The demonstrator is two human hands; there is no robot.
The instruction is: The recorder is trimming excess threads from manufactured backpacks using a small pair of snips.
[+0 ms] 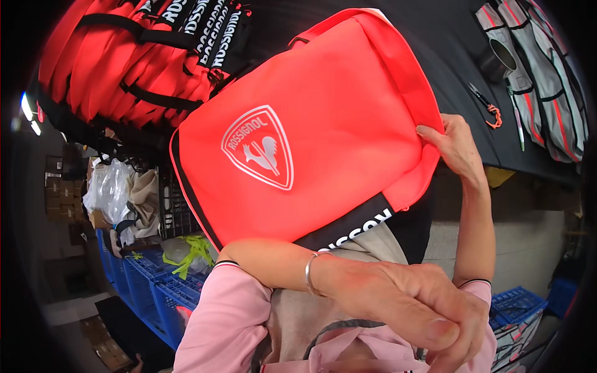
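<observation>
Right hand (459,148) pinches red bag (336,112); left hand (398,301) apart, grip unclear.
One-sided hold could let the bag slip.

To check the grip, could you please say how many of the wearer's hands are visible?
2: the right hand grips the red bag at its edge; the left hand is before the pink shirt.

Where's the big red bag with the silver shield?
In the head view, the red bag is in the middle, right of the black-strapped red pile, its right edge in the right hand.
</observation>
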